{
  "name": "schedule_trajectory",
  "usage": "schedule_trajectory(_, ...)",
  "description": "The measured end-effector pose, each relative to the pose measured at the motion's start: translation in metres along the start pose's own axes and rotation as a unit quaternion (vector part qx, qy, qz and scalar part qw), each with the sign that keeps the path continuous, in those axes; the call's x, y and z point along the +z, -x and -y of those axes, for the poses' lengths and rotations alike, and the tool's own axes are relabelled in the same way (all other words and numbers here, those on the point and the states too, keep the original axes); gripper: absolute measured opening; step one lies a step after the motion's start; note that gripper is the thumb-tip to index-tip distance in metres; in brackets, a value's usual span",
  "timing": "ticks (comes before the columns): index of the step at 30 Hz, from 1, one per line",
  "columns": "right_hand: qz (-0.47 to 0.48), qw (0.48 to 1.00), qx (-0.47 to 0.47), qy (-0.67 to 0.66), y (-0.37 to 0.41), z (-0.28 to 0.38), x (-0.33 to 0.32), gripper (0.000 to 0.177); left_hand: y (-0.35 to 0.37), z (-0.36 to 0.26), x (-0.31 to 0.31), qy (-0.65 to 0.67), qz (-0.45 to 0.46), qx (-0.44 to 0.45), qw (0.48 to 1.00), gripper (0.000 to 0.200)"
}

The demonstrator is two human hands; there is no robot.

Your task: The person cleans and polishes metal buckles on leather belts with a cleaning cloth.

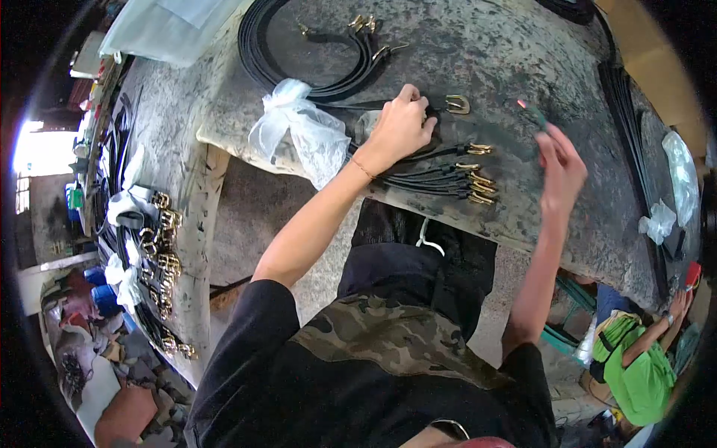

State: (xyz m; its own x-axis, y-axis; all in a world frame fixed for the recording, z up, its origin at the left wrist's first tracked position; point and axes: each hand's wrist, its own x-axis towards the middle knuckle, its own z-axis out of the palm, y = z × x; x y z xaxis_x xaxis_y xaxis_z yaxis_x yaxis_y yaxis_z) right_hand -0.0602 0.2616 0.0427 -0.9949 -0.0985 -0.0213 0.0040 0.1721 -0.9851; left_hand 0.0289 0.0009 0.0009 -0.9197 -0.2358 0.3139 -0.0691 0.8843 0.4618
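Note:
My left hand (403,123) is closed over a black belt (351,105) that lies across the worktable, its fingers curled just short of the gold buckle (457,104). To the right, my right hand (562,168) is raised over the tabletop, pinching a thin greenish stick (534,113) with a pinkish tip, slightly blurred. Below my left hand lies a bundle of black belts (426,181), their gold buckles (482,187) pointing right. Crumpled clear plastic (295,127) sits beside my left wrist.
A coil of black belts (258,52) rests at the back. More black straps (631,142) and clear plastic (680,179) line the right side. Belts with gold buckles (166,261) hang at the left table. A person in green (635,366) is at the lower right.

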Motion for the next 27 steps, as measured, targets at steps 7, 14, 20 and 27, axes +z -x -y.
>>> schedule_trajectory(7,0.245,0.885,0.142,-0.370,-0.076,-0.027,0.124,0.028,-0.026,0.004,-0.024,0.205,0.140,-0.256,0.934,0.031)
schedule_trajectory(14,0.221,0.879,0.168,-0.387,-0.069,-0.040,0.130,0.021,-0.031,0.020,0.002,0.187,0.075,-0.183,0.962,0.028)
schedule_trajectory(20,0.237,0.914,0.113,-0.310,-0.066,-0.045,0.131,0.013,-0.019,0.019,0.000,0.162,-0.031,-0.158,0.974,0.014)
schedule_trajectory(27,0.233,0.962,-0.011,-0.141,-0.051,-0.043,0.137,0.008,-0.015,0.018,-0.008,0.197,0.002,-0.174,0.965,0.014)
